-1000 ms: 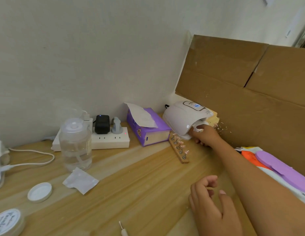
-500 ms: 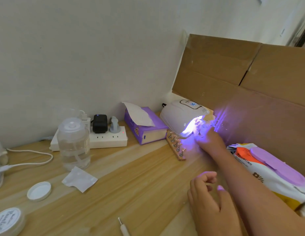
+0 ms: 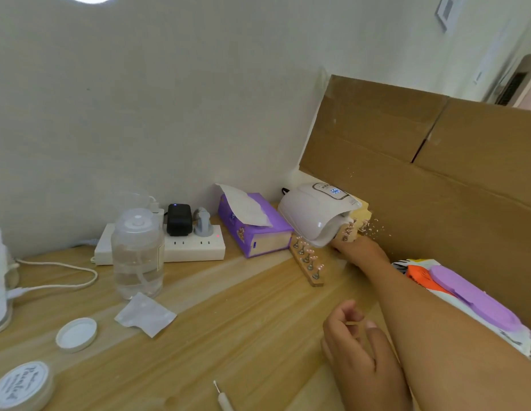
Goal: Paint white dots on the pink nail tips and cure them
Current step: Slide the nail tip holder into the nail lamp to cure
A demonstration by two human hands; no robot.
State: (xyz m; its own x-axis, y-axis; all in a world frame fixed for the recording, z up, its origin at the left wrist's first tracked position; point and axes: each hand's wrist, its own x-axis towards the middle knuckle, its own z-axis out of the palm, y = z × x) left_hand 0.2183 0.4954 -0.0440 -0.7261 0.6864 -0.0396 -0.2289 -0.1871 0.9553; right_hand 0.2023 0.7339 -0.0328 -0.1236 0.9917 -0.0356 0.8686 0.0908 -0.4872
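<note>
my right hand (image 3: 357,252) is stretched out to the far corner of the table (image 3: 243,336), and as far as i can see it is closed on the near end of a wooden strip of pink nail tips (image 3: 348,231). the fingers are mostly hidden under the hood, so i go by how the strip sits against the hand. that strip is right at the mouth of the curing lamp (image 3: 313,215), partly under its hood. my left hand (image 3: 356,354) rests near me on the table, fingers loosely curled, holding nothing.

the lamp's little display shows blue digits, but i see no glow under the hood, so i can't tell whether curing is running. a second strip of tips (image 3: 308,260) lies on the table just beside the lamp, outside the hood. the tips are too small for me to make out white dots on either strip.

the dotting tool (image 3: 221,396) lies set down at the near edge, well apart from both hands, with the jar (image 3: 21,384) and a loose white lid (image 3: 77,334) off to the left.

my judgement: painting looks finished, at least for the strip in hand, and i'm in the curing part. what's left is the cure for this strip, probably the second strip's turn too, and capping the jar.
</note>
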